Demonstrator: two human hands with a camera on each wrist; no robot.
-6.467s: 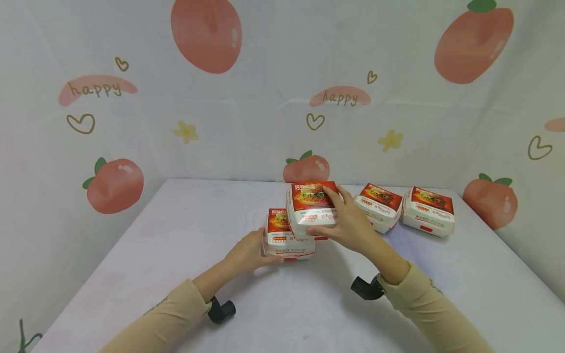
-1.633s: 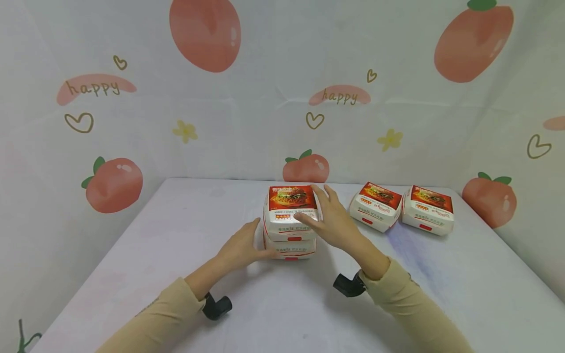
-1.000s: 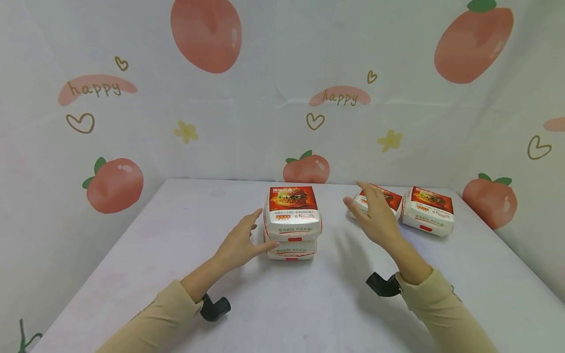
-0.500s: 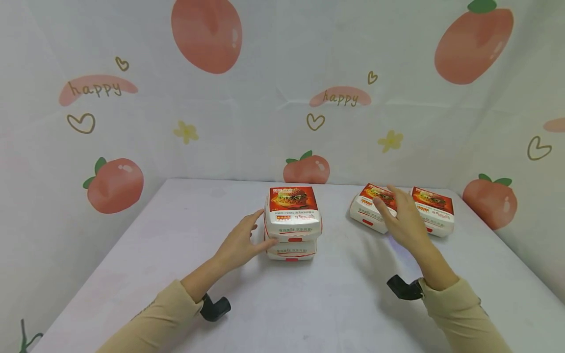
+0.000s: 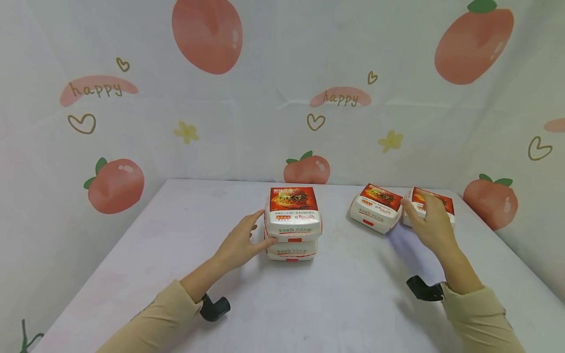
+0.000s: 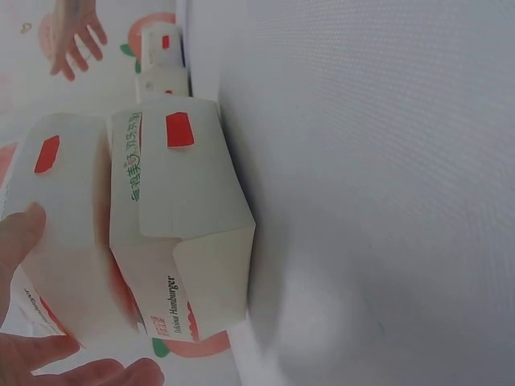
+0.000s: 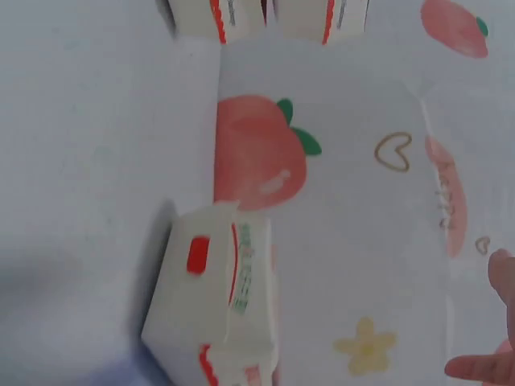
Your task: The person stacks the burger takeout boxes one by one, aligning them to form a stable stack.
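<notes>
Two white hamburger boxes with red burger-print lids stand stacked mid-table in the head view: the upper box (image 5: 293, 211) sits on the lower box (image 5: 291, 251). My left hand (image 5: 238, 243) is at the stack's left side, thumb on the upper box's front and fingers loosely extended along its side. My right hand (image 5: 434, 223) is over the rightmost hamburger box (image 5: 447, 203), fingers spread and partly covering it. In the right wrist view, the right-hand fingertips (image 7: 475, 368) show at the right edge with nothing between them. Left of that hand lies another hamburger box (image 5: 375, 215), turned at an angle.
A white cloth covers the table (image 5: 176, 294). Behind it hangs a backdrop (image 5: 247, 108) printed with peaches, hearts and flowers. Black wrist cameras (image 5: 215, 308) sit below both forearms. A thin green stem-like thing (image 5: 26, 338) shows at the lower left corner.
Earlier the right hand set one box on top of another, beside the left hand. It then let go and moved right, past the angled box to the rightmost one. The left hand stays at the stack.
</notes>
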